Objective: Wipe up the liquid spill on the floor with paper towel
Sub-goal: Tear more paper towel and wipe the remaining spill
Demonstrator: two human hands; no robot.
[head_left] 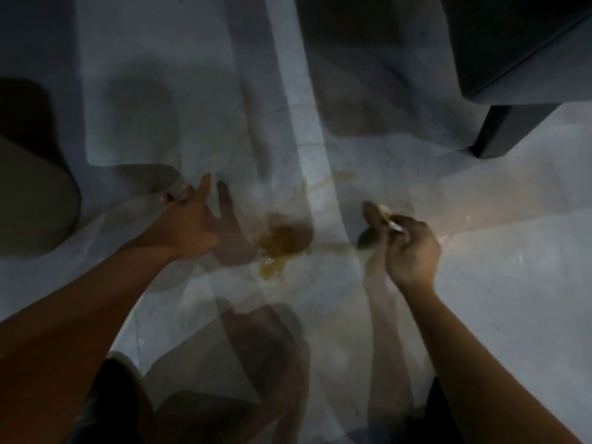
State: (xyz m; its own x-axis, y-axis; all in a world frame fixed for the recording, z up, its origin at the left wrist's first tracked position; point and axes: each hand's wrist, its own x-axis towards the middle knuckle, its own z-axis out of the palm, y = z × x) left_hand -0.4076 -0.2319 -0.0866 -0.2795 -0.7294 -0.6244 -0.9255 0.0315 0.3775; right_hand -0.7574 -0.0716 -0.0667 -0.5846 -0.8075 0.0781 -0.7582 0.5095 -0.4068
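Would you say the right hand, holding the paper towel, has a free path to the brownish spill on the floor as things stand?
Probably yes. The right hand grips the paper towel just to the right of the spill, with only bare floor between them. The left hand is open on the far side, out of the way.

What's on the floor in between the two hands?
In the head view, the brownish-yellow spill lies on the pale floor between the left hand and the right hand, which pinches a small paper towel.

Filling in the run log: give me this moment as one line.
spill: on floor, unwiped | left hand: open, beside spill | right hand: grip on paper towel, off floor
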